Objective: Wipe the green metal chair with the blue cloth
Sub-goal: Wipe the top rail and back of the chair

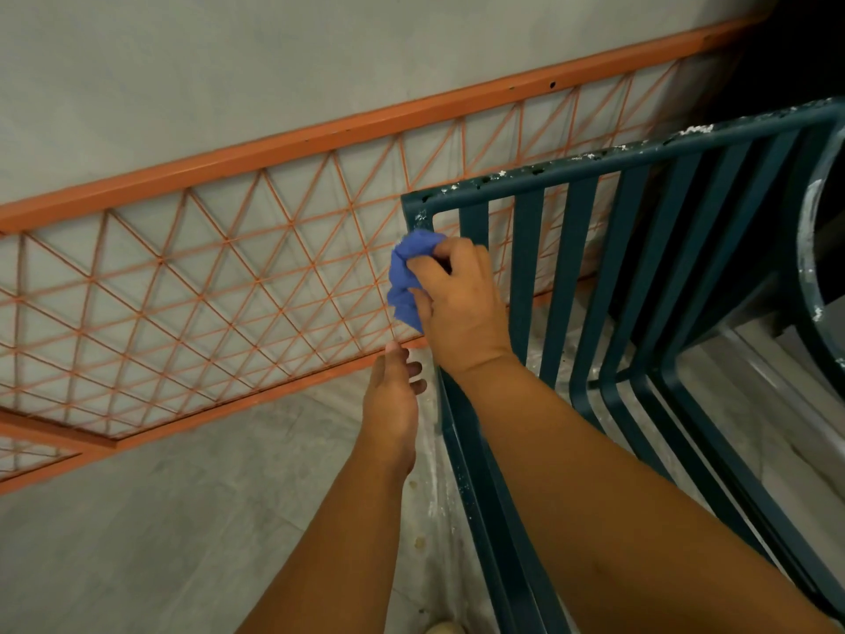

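The green metal chair (580,249) fills the right half of the view, its slatted back facing me, with white flecks along the top rail. My right hand (457,304) is shut on a crumpled blue cloth (407,276) and presses it against the left upright of the chair back, just below the top corner. Lower down, my left hand (393,395) hovers beside the same upright with its fingers loosely apart and nothing in it. I cannot tell whether it touches the frame.
An orange metal lattice panel (219,276) leans along the grey wall behind the chair. The floor is grey tile (160,542), with clear plastic sheeting (434,519) under the chair. A second dark round-edged piece of furniture (818,249) stands at the right edge.
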`<state>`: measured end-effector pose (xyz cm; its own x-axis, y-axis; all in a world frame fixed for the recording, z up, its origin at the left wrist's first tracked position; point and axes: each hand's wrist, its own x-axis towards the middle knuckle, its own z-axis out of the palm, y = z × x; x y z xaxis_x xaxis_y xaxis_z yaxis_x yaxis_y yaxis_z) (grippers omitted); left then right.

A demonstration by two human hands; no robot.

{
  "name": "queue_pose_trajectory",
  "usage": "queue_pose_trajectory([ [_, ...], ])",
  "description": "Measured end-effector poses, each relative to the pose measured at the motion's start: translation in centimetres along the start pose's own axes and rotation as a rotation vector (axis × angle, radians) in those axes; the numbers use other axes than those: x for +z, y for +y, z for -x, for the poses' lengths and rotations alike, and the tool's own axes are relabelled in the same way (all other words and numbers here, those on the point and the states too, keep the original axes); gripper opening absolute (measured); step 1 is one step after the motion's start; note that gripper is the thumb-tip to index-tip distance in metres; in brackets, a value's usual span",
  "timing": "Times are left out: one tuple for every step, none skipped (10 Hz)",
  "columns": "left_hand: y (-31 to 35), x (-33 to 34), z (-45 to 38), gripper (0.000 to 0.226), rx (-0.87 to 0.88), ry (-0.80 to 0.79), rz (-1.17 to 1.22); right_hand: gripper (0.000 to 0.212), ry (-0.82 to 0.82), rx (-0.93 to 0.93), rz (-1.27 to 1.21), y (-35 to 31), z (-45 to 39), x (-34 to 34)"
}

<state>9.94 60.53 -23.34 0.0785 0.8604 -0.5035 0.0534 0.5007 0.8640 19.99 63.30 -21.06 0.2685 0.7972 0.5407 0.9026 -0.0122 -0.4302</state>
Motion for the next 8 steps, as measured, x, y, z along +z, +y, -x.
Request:
queue_pose_trajectory([
  [0.4, 0.3, 0.4, 0.047, -0.008, 0.012, -0.003, 0.027, 0.069, -0.04, -0.023, 0.1, -0.5, 0.6],
  [0.1, 0.1, 0.3, 0.034, -0.01, 0.013, -0.011, 0.028, 0.024, -0.137, 0.079, 1.1, 1.1, 0.7],
  [-0.1, 0.2, 0.5, 0.025, -0.044, 0.003, -0.025, 0.025, -0.044, -0.216, 0.098, 1.0, -0.1, -0.2],
  [-0.3, 0.7, 0.9, 0.024, -0.046, -0.051, -0.042, 0.024, 0.024, -0.214, 0.103, 0.1, -2.6, -0.6],
  [-0.4, 1.1, 1.0, 0.026, -0.028, -0.064, -0.063, 0.028, 0.039, -0.191, 0.074, 0.0, -2.1, -0.3],
  [-0.3, 1.1, 0.9, 0.027, -0.021, -0.059, -0.1, 0.026, -0.046, -0.24, 0.077, 0.8, -0.2, 0.0],
  [-0.3, 1.2, 0.8, 0.024, -0.006, -0.076, -0.093, 0.024, -0.058, -0.244, 0.07, 0.5, -1.7, -0.5],
  [-0.3, 1.2, 0.9, 0.026, -0.006, -0.077, -0.076, 0.026, 0.036, -0.211, 0.068, -0.1, -3.3, -0.6],
])
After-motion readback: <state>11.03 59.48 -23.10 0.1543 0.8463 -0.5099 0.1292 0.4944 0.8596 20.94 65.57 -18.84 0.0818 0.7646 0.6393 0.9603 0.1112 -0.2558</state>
